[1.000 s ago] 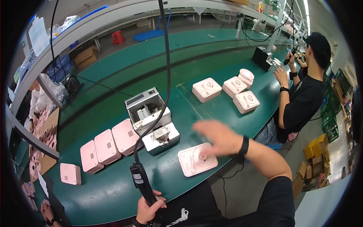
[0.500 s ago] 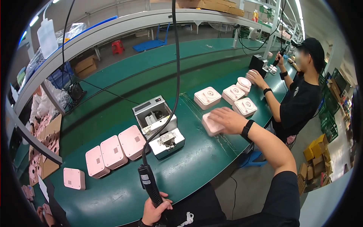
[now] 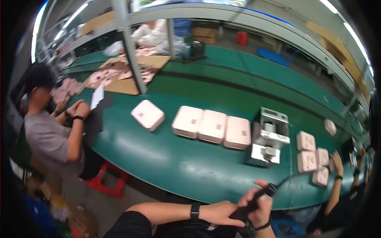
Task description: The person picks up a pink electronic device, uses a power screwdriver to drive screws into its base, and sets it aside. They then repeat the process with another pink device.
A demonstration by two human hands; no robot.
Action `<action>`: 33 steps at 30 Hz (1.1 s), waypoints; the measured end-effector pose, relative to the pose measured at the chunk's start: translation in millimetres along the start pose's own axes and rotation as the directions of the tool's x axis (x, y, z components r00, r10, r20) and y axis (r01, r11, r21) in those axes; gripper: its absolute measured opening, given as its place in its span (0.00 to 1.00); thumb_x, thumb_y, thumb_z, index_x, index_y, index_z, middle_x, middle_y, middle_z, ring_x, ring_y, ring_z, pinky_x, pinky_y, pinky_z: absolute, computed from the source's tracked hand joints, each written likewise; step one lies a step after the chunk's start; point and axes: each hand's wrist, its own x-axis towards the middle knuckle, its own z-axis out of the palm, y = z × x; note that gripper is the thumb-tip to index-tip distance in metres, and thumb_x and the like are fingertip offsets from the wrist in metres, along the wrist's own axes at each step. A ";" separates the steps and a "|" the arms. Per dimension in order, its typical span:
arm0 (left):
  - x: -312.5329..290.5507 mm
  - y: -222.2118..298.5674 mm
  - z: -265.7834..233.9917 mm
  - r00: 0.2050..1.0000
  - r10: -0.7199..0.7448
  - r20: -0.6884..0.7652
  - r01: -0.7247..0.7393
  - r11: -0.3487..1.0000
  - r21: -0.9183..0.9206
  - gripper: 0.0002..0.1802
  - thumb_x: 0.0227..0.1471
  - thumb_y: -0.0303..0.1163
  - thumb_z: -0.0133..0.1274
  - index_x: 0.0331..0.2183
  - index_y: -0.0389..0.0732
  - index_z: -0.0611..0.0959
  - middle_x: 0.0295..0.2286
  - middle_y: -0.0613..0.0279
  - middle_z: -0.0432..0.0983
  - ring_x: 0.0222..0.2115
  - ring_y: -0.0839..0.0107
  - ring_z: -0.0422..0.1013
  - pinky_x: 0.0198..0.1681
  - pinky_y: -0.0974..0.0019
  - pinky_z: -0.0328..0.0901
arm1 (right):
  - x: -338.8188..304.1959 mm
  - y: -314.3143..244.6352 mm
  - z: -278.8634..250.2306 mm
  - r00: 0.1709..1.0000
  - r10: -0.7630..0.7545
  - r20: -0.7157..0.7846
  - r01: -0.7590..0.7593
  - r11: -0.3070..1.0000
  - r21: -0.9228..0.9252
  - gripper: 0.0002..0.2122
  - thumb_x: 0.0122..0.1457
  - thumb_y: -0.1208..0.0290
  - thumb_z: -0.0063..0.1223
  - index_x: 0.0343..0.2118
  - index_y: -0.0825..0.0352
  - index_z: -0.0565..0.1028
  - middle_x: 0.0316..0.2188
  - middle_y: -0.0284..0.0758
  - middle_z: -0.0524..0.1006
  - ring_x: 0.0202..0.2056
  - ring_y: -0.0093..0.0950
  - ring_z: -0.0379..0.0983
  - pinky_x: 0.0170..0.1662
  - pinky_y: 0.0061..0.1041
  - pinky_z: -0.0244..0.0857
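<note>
My right hand (image 3: 260, 212) is closed around a black electric screwdriver (image 3: 251, 205) near the table's front edge, its cable rising to the right. From the left my left hand (image 3: 222, 213) reaches to the tool's lower end, thumb along it; its other fingers are partly hidden behind the tool. Beyond the hands lie three pale pink box-shaped casings (image 3: 212, 127) side by side, and a single pink casing (image 3: 147, 115) sits apart to their left. Right of the row stands a grey and white screw feeder (image 3: 268, 137).
Several pink casings with round faces (image 3: 306, 162) stand at the right, near a co-worker's hand (image 3: 337, 162). At the left a co-worker in a grey shirt (image 3: 55, 139) sits by a black sheet (image 3: 98, 119). Cardboard (image 3: 158, 63) with pink parts lies behind a metal post (image 3: 129, 47).
The view has swung left. My right hand has let go of the pink casing and now grips the screwdriver, which only my left hand held before.
</note>
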 end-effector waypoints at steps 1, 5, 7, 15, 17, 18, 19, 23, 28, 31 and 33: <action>-7.9 3.8 -9.4 0.993 0.111 0.048 -0.110 0.994 -0.023 0.32 0.55 0.54 0.57 0.46 0.34 0.76 0.30 0.46 0.79 0.32 0.47 0.76 0.37 0.58 0.71 | -5.3 -6.0 12.0 0.998 -0.015 -0.064 0.020 0.996 0.086 0.29 0.55 0.60 0.65 0.54 0.65 0.61 0.29 0.37 0.74 0.26 0.32 0.74 0.32 0.32 0.72; -64.3 -11.8 -122.7 0.900 0.017 -0.435 0.098 0.966 0.241 0.24 0.51 0.47 0.63 0.43 0.39 0.81 0.37 0.55 0.80 0.39 0.60 0.77 0.43 0.61 0.71 | -2.8 -43.4 18.2 0.934 -0.339 -0.108 0.340 0.940 -0.014 0.22 0.57 0.63 0.62 0.46 0.65 0.62 0.26 0.35 0.69 0.24 0.28 0.69 0.28 0.24 0.68; -85.8 -32.2 -198.6 0.689 -0.120 -0.714 0.355 0.916 0.189 0.23 0.50 0.44 0.63 0.42 0.37 0.81 0.39 0.53 0.79 0.41 0.59 0.77 0.45 0.60 0.71 | 1.8 -50.1 -0.2 0.884 -0.448 -0.132 0.415 0.883 -0.219 0.22 0.57 0.63 0.62 0.46 0.65 0.62 0.27 0.35 0.69 0.25 0.27 0.69 0.29 0.24 0.68; -211.6 -164.1 -350.5 0.485 -0.029 -0.874 0.705 0.604 0.371 0.34 0.55 0.49 0.57 0.57 0.40 0.73 0.49 0.46 0.75 0.50 0.50 0.71 0.53 0.57 0.66 | 21.4 -50.4 -26.8 0.756 -0.654 -0.031 0.524 0.633 -0.570 0.24 0.55 0.61 0.65 0.44 0.66 0.61 0.31 0.36 0.68 0.31 0.25 0.69 0.32 0.23 0.68; -192.2 -142.0 -322.9 0.447 -0.261 -0.855 0.689 0.710 0.144 0.34 0.56 0.49 0.56 0.59 0.44 0.72 0.52 0.44 0.73 0.51 0.49 0.71 0.55 0.58 0.66 | 14.2 -55.2 -29.4 0.750 -0.661 0.029 0.539 0.585 -0.606 0.24 0.55 0.59 0.65 0.43 0.65 0.62 0.30 0.35 0.68 0.26 0.23 0.68 0.30 0.21 0.67; -199.0 -132.9 -308.0 0.483 -0.226 -0.846 0.669 0.719 0.190 0.33 0.56 0.50 0.56 0.59 0.45 0.72 0.50 0.43 0.73 0.51 0.48 0.71 0.54 0.57 0.66 | 11.0 -55.1 -32.0 0.747 -0.664 0.011 0.538 0.595 -0.597 0.24 0.55 0.59 0.65 0.43 0.65 0.62 0.30 0.35 0.68 0.26 0.23 0.68 0.30 0.21 0.67; -204.5 -126.4 -292.6 0.518 -0.189 -0.834 0.643 0.729 0.234 0.33 0.56 0.50 0.55 0.59 0.46 0.72 0.49 0.42 0.74 0.50 0.47 0.71 0.54 0.56 0.66 | 9.5 -57.5 -37.1 0.779 -0.627 -0.018 0.507 0.647 -0.570 0.25 0.54 0.58 0.66 0.43 0.65 0.61 0.30 0.36 0.68 0.26 0.24 0.68 0.30 0.21 0.68; -200.9 -103.0 -223.1 0.562 -0.146 -0.814 0.676 0.648 0.350 0.30 0.60 0.42 0.52 0.60 0.44 0.69 0.46 0.41 0.73 0.47 0.46 0.70 0.52 0.55 0.65 | 11.6 -57.8 -49.0 0.821 -0.568 -0.058 0.469 0.728 -0.500 0.28 0.52 0.56 0.68 0.42 0.65 0.60 0.30 0.37 0.69 0.23 0.24 0.69 0.28 0.20 0.69; -134.7 -47.6 -148.6 0.535 -0.336 -0.775 0.723 0.657 0.215 0.31 0.59 0.42 0.53 0.61 0.44 0.68 0.51 0.40 0.69 0.51 0.45 0.68 0.54 0.53 0.64 | 26.8 -45.7 -55.8 0.855 -0.519 -0.002 0.458 0.757 -0.466 0.26 0.52 0.57 0.68 0.41 0.64 0.60 0.25 0.34 0.70 0.19 0.22 0.68 0.25 0.18 0.67; -131.0 -30.7 -132.0 0.630 -0.262 -0.731 0.627 0.727 0.280 0.36 0.55 0.44 0.58 0.62 0.46 0.67 0.55 0.42 0.64 0.53 0.45 0.66 0.56 0.54 0.64 | 26.7 -43.9 -48.9 0.887 -0.459 -0.051 0.386 0.798 -0.463 0.26 0.50 0.60 0.70 0.41 0.63 0.61 0.24 0.33 0.70 0.20 0.22 0.69 0.26 0.18 0.67; -125.8 -29.0 -126.7 0.682 -0.214 -0.700 0.567 0.759 0.321 0.38 0.53 0.45 0.60 0.62 0.47 0.67 0.56 0.42 0.62 0.55 0.45 0.65 0.57 0.54 0.64 | 27.0 -43.5 -44.8 0.895 -0.414 -0.164 0.303 0.836 -0.458 0.28 0.47 0.64 0.72 0.42 0.64 0.61 0.23 0.33 0.71 0.21 0.22 0.71 0.27 0.18 0.68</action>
